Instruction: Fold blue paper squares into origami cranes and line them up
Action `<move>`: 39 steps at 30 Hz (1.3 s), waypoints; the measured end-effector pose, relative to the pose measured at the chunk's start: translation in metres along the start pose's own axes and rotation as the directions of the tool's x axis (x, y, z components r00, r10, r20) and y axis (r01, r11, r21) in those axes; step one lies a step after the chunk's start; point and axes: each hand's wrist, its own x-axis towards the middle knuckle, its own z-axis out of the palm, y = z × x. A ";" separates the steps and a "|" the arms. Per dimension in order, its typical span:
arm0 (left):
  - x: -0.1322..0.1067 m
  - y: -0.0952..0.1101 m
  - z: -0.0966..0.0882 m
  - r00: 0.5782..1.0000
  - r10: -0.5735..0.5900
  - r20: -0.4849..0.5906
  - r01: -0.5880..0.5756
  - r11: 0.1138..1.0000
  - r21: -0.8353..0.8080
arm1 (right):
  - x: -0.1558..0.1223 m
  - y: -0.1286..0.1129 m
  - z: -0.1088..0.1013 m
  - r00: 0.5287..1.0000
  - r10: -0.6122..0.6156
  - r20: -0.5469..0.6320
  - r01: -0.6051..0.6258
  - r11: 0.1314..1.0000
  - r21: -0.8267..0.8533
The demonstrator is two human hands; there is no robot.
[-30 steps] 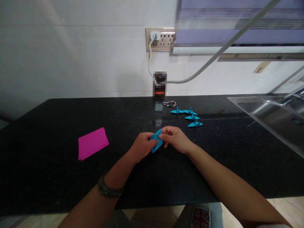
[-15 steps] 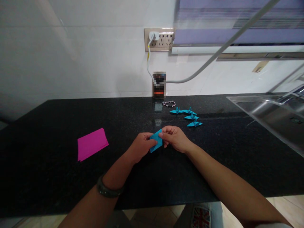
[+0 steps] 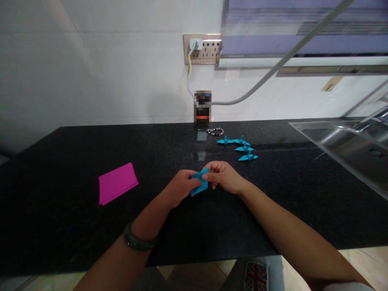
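A small folded piece of blue paper (image 3: 200, 185) is held between my two hands, just above the dark countertop. My left hand (image 3: 183, 185) pinches its left side, thumb lying across the front face. My right hand (image 3: 222, 178) grips the upper right edge between thumb and fingers. The fingertips behind the paper are hidden. Beyond my right hand, several blue origami cranes (image 3: 247, 157) sit in a loose cluster on the counter. A stack of magenta paper sheets (image 3: 117, 184) lies to the left of my left hand.
The black countertop (image 3: 75, 226) runs along a white tiled wall. A beaded bracelet (image 3: 215, 131) lies behind the cranes, near a pixelated upright object (image 3: 203, 108) with cables. At the right is a steel sink (image 3: 360, 149). A socket panel (image 3: 203, 49) is on the wall.
My right thumb and fingers have shifted slightly on the blue paper, and its outline looks a little different. Cranes and magenta sheets stay where they were.
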 end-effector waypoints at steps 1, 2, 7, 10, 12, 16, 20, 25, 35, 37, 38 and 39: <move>-0.001 0.001 0.001 1.000 -0.002 0.001 0.002 1.000 0.009 | 0.000 0.000 0.000 1.000 0.000 -0.005 0.000 1.000 0.006; -0.001 0.002 0.001 1.000 -0.004 0.004 0.004 1.000 0.020 | 0.000 0.000 0.001 1.000 0.000 -0.010 0.000 1.000 0.012; -0.003 0.006 0.001 1.000 -0.007 0.013 0.006 0.996 0.091 | 0.002 0.001 0.002 0.999 0.008 -0.033 -0.008 1.000 0.008; -0.003 0.005 0.000 1.000 0.003 0.014 -0.005 0.993 0.117 | 0.003 0.003 0.002 0.999 0.003 -0.043 -0.002 1.000 0.008; -0.003 0.005 -0.001 1.000 0.013 0.012 -0.014 0.991 0.133 | 0.003 0.004 0.002 0.999 -0.001 -0.049 0.001 1.000 0.009; -0.003 0.005 0.000 1.000 0.021 0.007 -0.022 0.990 0.141 | 0.003 0.005 0.002 0.998 0.006 -0.066 -0.005 1.000 0.012; -0.004 0.007 0.000 1.000 0.014 0.026 -0.017 0.991 0.130 | 0.004 0.006 0.003 0.997 0.007 -0.078 -0.006 1.000 0.003; -0.004 0.005 0.000 0.999 0.006 0.034 -0.011 0.990 0.139 | 0.003 0.006 0.002 0.996 0.000 -0.084 -0.001 1.000 -0.017; 0.000 0.001 0.000 0.999 0.039 0.022 -0.038 0.999 -0.017 | 0.001 0.001 -0.007 0.999 -0.019 0.044 0.013 0.994 0.112; 0.000 0.002 0.001 0.996 0.078 -0.035 -0.079 0.997 -0.021 | 0.001 0.002 -0.007 0.999 -0.027 0.019 0.024 0.993 0.112; 0.000 0.002 0.002 0.993 0.094 -0.065 -0.096 0.995 -0.017 | 0.001 0.002 -0.007 1.000 -0.026 0.009 0.025 0.993 0.112; 0.000 0.002 0.002 0.991 0.105 -0.088 -0.106 0.994 -0.011 | 0.002 0.003 -0.007 1.000 -0.024 0.000 0.024 0.993 0.115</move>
